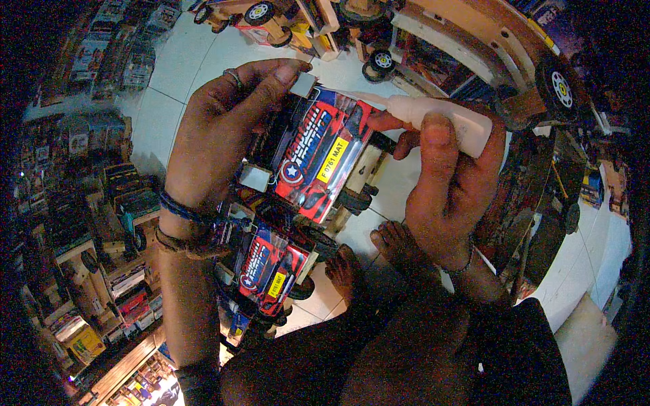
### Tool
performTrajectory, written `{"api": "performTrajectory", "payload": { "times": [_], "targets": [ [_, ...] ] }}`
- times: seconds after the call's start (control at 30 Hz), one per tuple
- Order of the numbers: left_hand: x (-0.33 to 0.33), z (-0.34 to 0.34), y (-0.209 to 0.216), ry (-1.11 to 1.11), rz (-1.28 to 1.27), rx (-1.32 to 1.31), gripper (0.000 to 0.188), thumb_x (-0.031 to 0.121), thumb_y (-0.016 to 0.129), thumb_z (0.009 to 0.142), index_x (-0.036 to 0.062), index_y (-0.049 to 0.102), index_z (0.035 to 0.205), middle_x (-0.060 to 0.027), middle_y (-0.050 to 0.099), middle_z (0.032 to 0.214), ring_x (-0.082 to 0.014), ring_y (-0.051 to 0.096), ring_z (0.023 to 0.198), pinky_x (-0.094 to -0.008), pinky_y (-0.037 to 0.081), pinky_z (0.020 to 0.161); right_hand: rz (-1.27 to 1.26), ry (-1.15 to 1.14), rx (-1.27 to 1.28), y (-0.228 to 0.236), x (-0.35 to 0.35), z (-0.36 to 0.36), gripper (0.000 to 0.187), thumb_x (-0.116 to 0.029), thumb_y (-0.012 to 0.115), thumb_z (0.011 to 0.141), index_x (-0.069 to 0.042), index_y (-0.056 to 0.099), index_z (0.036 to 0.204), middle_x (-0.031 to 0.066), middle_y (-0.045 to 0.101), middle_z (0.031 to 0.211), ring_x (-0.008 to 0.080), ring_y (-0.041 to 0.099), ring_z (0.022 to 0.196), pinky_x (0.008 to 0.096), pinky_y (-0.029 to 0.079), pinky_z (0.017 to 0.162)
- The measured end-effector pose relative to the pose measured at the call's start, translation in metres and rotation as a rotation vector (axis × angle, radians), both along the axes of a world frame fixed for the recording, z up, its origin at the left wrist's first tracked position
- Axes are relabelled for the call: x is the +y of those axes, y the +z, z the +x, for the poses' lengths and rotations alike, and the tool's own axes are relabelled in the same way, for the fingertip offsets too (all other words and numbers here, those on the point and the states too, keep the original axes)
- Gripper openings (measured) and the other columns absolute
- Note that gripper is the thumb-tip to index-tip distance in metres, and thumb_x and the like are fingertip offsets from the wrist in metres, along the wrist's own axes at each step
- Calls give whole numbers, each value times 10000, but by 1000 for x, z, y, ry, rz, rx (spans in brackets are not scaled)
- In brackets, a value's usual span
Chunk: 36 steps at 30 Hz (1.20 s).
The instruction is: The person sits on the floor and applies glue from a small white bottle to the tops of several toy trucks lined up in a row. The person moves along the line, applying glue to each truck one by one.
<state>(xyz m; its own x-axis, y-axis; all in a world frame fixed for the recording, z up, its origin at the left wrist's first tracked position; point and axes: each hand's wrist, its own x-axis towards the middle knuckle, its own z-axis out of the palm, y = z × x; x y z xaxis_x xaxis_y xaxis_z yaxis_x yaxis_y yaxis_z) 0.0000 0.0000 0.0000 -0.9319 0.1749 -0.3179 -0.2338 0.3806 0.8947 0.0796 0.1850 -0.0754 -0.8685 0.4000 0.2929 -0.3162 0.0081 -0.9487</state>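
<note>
Pale tiled floor (176, 74) below us, wooden toy vehicles (474, 44) crowding its upper edge, and over it tilts a red-and-blue toy truck (317, 157), a matching truck (267, 271) just beyond its lower edge. Right hand (450, 179) curls round a white squeeze bottle (466, 123), thumb pressed down, nozzle towards the nearer truck's upper edge; left hand (220, 125) pinches a small white square (303, 85) at that truck's upper corner!

The bottle (472, 127) is right of the truck (317, 159), more toys (88, 271) seemingly left
</note>
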Motion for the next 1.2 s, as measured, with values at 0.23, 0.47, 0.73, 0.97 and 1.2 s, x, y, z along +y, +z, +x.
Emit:
{"api": "performTrajectory", "payload": {
  "times": [0.23,0.47,0.73,0.97,1.2],
  "targets": [
    [-1,0,-3,-14,35,58,308,281,655,983,43,688,1176,39,657,847,-33,597,708,-194,488,634,32,-35,-28,7,-6,-1,216,-181,500,1039,13,466,1125,187,717,912,161,613,727,289,490,659],
    [-1,0,-1,-14,25,16,319,289,651,985,48,683,1192,40,654,850,-33,607,722,-193,495,635,149,-3,23,8,0,-4,241,-212,502,1042,16,476,1115,175,723,905,159,598,724,290,486,668],
    [-1,3,0,-3,24,-8,318,283,650,985,38,686,1185,20,673,874,-43,616,740,-200,502,647,65,-37,-65,10,-5,6,231,-170,505,1023,26,480,1144,185,710,915,168,612,743,291,492,684],
    [-3,1,-1,-44,41,25,356,300,677,966,15,693,1180,-3,711,966,-56,615,785,-215,505,722,320,143,151,11,11,8,297,-160,526,992,31,445,1205,205,658,1044,210,622,831,345,518,741],
    [-6,-3,-2,-75,11,23,357,312,675,966,10,704,1154,-20,726,980,-61,629,816,-225,521,748,383,181,183,12,13,8,321,-196,522,1000,31,398,1190,249,634,1104,249,625,885,372,530,776]
  ]
}}
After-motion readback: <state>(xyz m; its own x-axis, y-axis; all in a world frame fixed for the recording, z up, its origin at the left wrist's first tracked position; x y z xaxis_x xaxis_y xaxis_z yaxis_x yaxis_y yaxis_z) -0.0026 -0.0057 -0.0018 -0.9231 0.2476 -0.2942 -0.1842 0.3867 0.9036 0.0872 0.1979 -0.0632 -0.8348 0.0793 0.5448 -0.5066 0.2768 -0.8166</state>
